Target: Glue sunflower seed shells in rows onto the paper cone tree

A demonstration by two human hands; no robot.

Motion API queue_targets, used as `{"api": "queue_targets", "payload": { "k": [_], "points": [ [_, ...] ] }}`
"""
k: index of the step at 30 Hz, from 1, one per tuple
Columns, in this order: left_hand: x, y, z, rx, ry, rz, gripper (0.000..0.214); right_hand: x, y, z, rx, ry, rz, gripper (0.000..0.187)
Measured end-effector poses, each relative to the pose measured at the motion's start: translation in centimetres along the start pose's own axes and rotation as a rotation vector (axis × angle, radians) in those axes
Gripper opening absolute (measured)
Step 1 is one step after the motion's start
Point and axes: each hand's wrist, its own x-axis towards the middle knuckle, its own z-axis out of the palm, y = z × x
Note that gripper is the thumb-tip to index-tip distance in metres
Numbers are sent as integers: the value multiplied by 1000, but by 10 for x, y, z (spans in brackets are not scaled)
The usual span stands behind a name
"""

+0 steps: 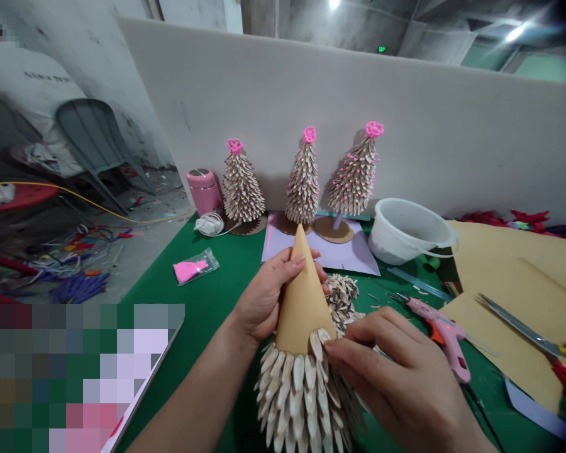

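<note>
- Two bare hands at one paper cone (299, 308), mid-picture, above the near part of the table, narrow tip up
- Left hand (268, 292) clamped on the cone's bare upper part, thumb across the front, other fingertips showing round the far side
- Right hand (396, 365) fingers drawn together, tips touching a shell at the right end of the top row; cannot tell if it's pinched or just pressed
- Pale seed shells (292, 402) overlap in rows round the cone's lower part, points down; upper part plain tan
- Loose shell pile (343, 292) on table just behind the cone, partly hidden
- Pink glue gun (438, 324) lying right of the pile, nozzle toward it, cord running to the near edge
- Scissors (519, 321) on brown paper (509, 264), farther right
- White bucket (389, 239) behind the glue gun, handle down on the right
- Three small shell trees in back: left (243, 189), middle (304, 182), right (356, 179), all with pink tops; purple sheet (273, 242) near their bases
- Pink bottle (205, 192) beside the left tree, white cable (210, 224) in front
- Clear bag (195, 267) with pink stuff, left on green table (217, 289)
- White panel (264, 88) behind everything; gray chair (87, 132) beyond, far left
</note>
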Motion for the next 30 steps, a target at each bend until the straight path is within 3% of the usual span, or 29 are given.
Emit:
{"api": "queue_targets", "payload": {
  "k": [30],
  "points": [
    [0, -2, 0, -6, -2, -14, 21, 1, -1, 2, 29, -3, 7, 13]
  ]
}}
